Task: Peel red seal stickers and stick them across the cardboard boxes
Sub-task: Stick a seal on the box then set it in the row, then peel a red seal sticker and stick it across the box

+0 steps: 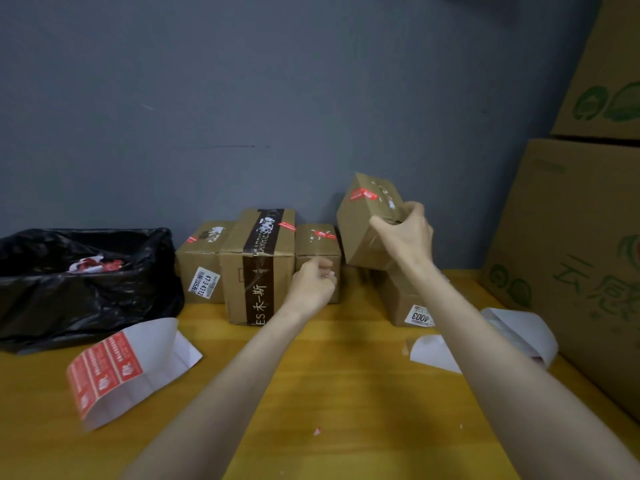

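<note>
Head view shows the right hand (405, 237) gripping a small brown cardboard box (356, 233). The box is lifted off the yellow wooden counter (346, 375) and tipped, and it already has one red seal sticker (363, 194) on its top. The left hand (311, 284) is curled up just in front of a row of three brown boxes (258, 268) by the grey wall. Something tiny and white shows at its tips, but I cannot tell if it pinches anything. Each box in that row has a red sticker on top, so those look done. One more low brown box with a white label (394, 299) sits under the right arm. Its top is hidden, so I cannot tell if it is sealed. A curled white sheet of red stickers (104, 372) lies at the left, so there are plenty left to peel. Empty white backing paper (434, 351) lies at the right. A black plastic bag (86, 289) holds red and white scraps.
</note>
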`<action>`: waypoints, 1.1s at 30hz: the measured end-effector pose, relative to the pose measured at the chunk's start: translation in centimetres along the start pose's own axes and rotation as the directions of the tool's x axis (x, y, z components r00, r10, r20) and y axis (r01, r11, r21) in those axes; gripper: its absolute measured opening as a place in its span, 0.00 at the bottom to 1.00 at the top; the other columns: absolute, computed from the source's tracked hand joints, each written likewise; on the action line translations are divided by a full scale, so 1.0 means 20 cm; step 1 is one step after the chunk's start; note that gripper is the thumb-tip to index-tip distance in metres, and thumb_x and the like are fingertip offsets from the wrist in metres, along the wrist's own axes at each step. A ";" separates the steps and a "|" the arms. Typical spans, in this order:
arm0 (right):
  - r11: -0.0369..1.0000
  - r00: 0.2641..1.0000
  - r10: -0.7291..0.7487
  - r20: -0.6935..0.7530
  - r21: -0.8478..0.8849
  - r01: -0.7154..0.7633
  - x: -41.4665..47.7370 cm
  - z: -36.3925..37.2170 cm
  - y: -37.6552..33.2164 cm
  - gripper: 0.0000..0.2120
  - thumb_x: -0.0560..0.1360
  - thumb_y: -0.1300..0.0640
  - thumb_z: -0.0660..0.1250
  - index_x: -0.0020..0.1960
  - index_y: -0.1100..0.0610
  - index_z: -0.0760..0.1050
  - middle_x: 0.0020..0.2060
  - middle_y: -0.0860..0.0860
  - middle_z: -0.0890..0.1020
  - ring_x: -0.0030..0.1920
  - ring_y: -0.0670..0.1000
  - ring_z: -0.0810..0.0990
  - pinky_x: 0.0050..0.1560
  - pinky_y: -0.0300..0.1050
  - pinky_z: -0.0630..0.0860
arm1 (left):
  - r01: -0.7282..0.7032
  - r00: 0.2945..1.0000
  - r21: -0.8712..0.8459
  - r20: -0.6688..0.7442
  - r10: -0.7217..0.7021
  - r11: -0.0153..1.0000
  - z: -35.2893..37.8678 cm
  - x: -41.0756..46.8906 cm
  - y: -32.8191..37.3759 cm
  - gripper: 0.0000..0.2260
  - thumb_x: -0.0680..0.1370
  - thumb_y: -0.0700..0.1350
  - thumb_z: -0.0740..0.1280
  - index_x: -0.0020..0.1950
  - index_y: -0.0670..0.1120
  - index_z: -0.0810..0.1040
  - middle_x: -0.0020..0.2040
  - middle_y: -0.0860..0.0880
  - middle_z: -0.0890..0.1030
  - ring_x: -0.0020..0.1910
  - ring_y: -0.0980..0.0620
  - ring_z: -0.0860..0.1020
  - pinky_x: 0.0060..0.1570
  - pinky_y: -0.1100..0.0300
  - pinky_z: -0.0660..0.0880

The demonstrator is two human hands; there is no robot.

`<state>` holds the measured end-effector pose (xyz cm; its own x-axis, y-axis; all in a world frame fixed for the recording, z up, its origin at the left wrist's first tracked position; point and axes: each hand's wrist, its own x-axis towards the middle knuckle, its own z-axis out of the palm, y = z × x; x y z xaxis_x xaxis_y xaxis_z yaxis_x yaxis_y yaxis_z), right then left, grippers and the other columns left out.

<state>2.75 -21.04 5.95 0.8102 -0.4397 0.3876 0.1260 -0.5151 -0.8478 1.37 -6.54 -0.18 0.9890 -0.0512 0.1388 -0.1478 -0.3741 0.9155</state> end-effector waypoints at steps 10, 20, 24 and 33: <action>0.987 0.965 -0.057 0.258 0.157 0.016 -0.17 -0.32 0.01 0.23 0.75 0.48 0.65 0.68 0.51 0.66 0.58 0.48 0.73 0.52 0.46 0.74 0.40 0.36 0.70 | -0.043 0.992 -0.095 -0.119 0.031 0.995 -0.15 -0.15 -0.02 0.12 0.82 0.42 0.56 0.63 0.44 0.72 0.60 0.46 0.76 0.62 0.49 0.73 0.52 0.61 0.66; 0.983 0.615 -0.184 0.766 0.139 0.121 -0.35 -0.37 0.04 0.24 0.67 0.56 0.67 0.63 0.49 0.69 0.60 0.44 0.74 0.58 0.39 0.73 0.51 0.30 0.72 | -0.051 0.991 -0.260 -0.134 0.016 0.964 -0.30 -0.29 0.03 0.23 0.80 0.60 0.51 0.69 0.49 0.69 0.61 0.53 0.73 0.62 0.54 0.70 0.60 0.58 0.65; 0.980 0.516 -0.198 0.834 0.186 0.076 -0.39 -0.34 0.08 0.25 0.66 0.60 0.66 0.62 0.50 0.69 0.60 0.44 0.73 0.59 0.39 0.73 0.52 0.30 0.73 | -0.057 0.998 -0.159 0.014 0.060 0.986 -0.36 -0.36 -0.03 0.20 0.77 0.59 0.59 0.66 0.52 0.72 0.62 0.52 0.74 0.59 0.54 0.73 0.56 0.59 0.69; 0.960 0.564 -0.210 0.798 0.279 -0.037 -0.45 -0.21 0.17 0.26 0.72 0.76 0.62 0.63 0.54 0.71 0.65 0.49 0.72 0.66 0.45 0.70 0.59 0.36 0.74 | -0.082 0.987 0.096 -0.132 0.095 0.992 -0.37 -0.37 -0.22 0.20 0.67 0.69 0.64 0.51 0.57 0.80 0.58 0.48 0.77 0.58 0.51 0.74 0.58 0.54 0.73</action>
<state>-6.47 -21.94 1.11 0.8875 0.4479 0.1080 0.2506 -0.2725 -0.9290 -5.33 2.45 -2.49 0.9611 0.0367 0.2736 -0.2275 -0.4562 0.8603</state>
